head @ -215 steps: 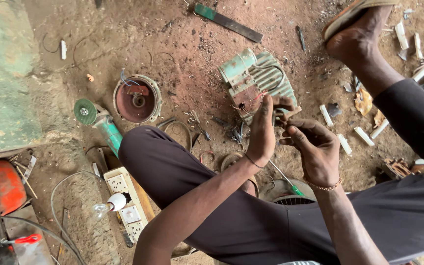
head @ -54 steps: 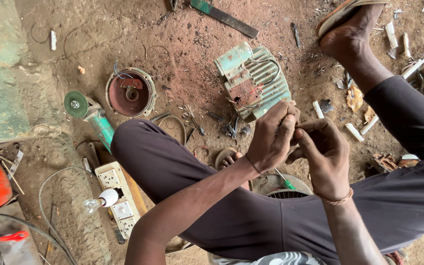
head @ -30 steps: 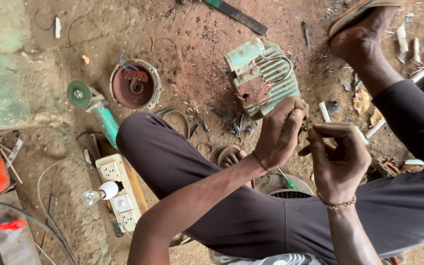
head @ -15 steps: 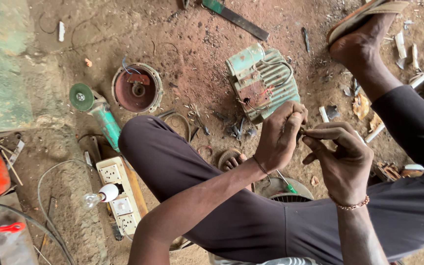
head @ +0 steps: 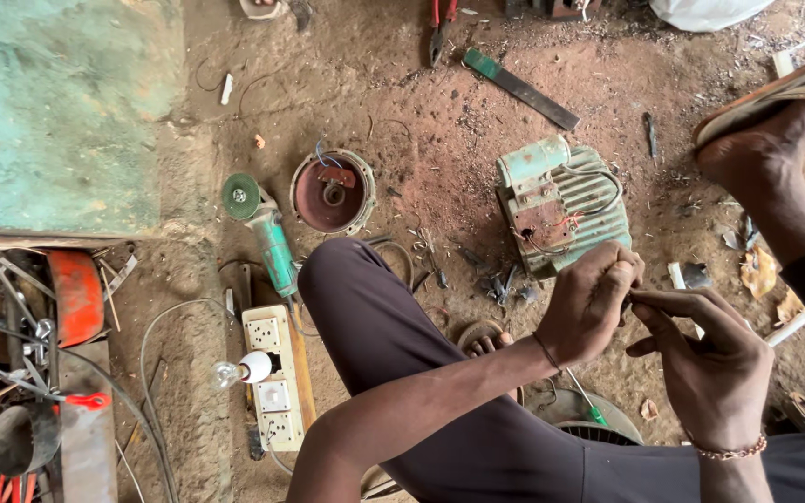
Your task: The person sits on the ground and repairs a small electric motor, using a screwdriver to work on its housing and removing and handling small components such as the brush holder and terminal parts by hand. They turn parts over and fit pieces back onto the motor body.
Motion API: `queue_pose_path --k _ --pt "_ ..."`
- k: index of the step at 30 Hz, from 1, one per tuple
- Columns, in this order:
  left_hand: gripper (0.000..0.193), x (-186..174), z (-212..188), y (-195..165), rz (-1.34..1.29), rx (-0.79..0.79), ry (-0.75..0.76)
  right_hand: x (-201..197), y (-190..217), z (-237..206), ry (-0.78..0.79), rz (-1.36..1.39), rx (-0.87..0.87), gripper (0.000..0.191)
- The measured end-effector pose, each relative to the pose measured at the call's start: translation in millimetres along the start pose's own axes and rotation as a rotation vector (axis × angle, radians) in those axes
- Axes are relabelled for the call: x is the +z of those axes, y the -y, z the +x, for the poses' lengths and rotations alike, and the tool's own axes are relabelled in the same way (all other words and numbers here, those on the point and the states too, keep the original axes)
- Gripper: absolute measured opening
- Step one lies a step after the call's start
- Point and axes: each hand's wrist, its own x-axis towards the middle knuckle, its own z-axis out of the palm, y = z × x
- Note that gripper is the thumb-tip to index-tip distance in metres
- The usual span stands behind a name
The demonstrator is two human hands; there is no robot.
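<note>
1. We sit on the dirt floor (head: 402, 93) with both hands raised together just above our knee. Our left hand (head: 591, 303) is curled into a loose fist and our right hand (head: 710, 363) meets it from the right, forefinger and thumb stretched toward it.
2. The fingers (head: 659, 300) of the right hand are pinched narrow on something thin that runs into the left fist. It looks like a strand of wire, but it is too small for us to be sure. The left fingers are closed around the same piece.
3. As far as we can judge, the work is mid-way: the green electric motor (head: 566, 205) lies on the floor just beyond our hands with its terminal side open and loose leads showing, and the round end cover (head: 333, 191) lies well apart to its left, off the motor. Nothing is reassembled yet.
4. Other tools wait unused: a green angle grinder (head: 267, 237) beside the cover, a green-handled screwdriver (head: 587, 408) under our left wrist, and red-handled pliers (head: 440, 23) at the top edge.
5. We see no packages or signs. The nearest to a label is the pale extension socket strip (head: 272, 373) on its wooden board, with a bulb (head: 239, 370) plugged in, and a dull plate on the motor, unreadable.
</note>
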Motion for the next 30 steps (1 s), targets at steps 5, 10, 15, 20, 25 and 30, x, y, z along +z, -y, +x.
queue_pose_path --k 5,10,15,20,25,30 --pt "0.048 -0.5 1.3 3.4 0.008 0.037 -0.009 0.6 -9.1 3.6 -0.011 -0.016 -0.022 0.017" --pt "0.047 0.5 9.4 3.3 0.014 0.021 -0.014 -0.2 -12.2 11.5 -0.001 0.143 -0.004 0.022" --pt "0.048 3.1 8.0 3.0 -0.004 0.017 0.009 -8.0 -17.1 13.4 0.031 0.179 0.151 0.021" --pt "0.045 5.8 5.6 2.6 0.031 -0.015 0.020 -9.0 -24.7 12.1 0.025 0.138 0.170 0.016" --pt "0.042 4.7 4.4 -2.5 0.080 0.044 0.006 -7.1 -33.0 14.1 0.032 0.036 0.212 0.014" --pt "0.037 8.6 6.6 1.4 0.191 0.170 0.024 -13.6 -31.9 18.7 0.031 0.248 0.248 0.020"
